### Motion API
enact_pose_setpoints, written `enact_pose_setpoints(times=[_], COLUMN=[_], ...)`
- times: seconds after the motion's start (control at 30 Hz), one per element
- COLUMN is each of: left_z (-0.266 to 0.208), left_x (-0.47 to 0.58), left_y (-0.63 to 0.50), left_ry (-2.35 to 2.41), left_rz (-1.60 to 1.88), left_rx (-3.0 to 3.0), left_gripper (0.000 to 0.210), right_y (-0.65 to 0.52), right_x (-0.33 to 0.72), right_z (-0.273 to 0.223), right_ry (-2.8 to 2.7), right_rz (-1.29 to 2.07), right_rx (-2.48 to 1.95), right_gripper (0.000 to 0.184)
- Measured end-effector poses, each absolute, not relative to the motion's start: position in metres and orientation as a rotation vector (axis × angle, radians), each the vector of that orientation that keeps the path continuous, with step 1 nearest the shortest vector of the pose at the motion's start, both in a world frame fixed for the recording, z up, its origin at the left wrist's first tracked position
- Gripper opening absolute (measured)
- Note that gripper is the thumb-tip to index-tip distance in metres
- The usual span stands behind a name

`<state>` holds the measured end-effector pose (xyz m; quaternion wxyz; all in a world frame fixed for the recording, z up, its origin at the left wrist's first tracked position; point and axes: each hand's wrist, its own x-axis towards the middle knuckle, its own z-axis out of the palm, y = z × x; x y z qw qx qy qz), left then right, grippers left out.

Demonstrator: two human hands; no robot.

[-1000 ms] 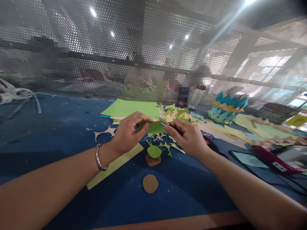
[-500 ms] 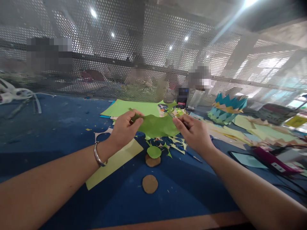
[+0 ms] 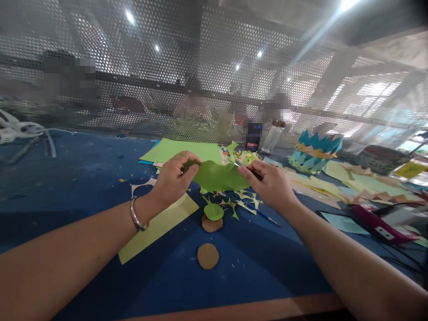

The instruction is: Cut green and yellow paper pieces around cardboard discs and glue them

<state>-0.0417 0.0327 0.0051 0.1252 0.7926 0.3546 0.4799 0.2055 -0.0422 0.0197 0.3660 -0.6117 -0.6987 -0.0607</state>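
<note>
A strip of green paper hangs in the air above the table, its upper edge cut unevenly. My left hand pinches the strip's left end between thumb and fingers. At the other end my right hand is closed round scissors; their thin metal blades point left at the paper's top edge, and the handles are hidden in my fingers. Below the strip, a green paper circle overlaps a brown cardboard disc. Another brown disc lies alone nearer the front edge.
Green sheets are stacked behind my hands, and a yellow-green sheet lies under my left wrist. Paper scraps and a blue pen-like tool lie near my right hand. Farther right are a paper crown and a magenta power strip.
A green offcut that stood at the scissors' blades now sits slightly lower and farther left. My right hand has shifted slightly left; my left hand keeps its pinch.
</note>
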Motion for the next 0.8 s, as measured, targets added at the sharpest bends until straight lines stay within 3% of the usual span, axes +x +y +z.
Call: enact_pose_setpoints(times=[0.8], left_z=[0.002], left_x=[-0.043], left_y=[0.043], left_ry=[0.925], left_rz=[1.500], left_rx=[2.371], left_gripper=[0.010], right_y=[-0.051], right_x=[0.212], right_z=[0.032], right_ry=[-1.921], right_rz=[-0.238], right_rx=[-1.525], right_gripper=[0.047])
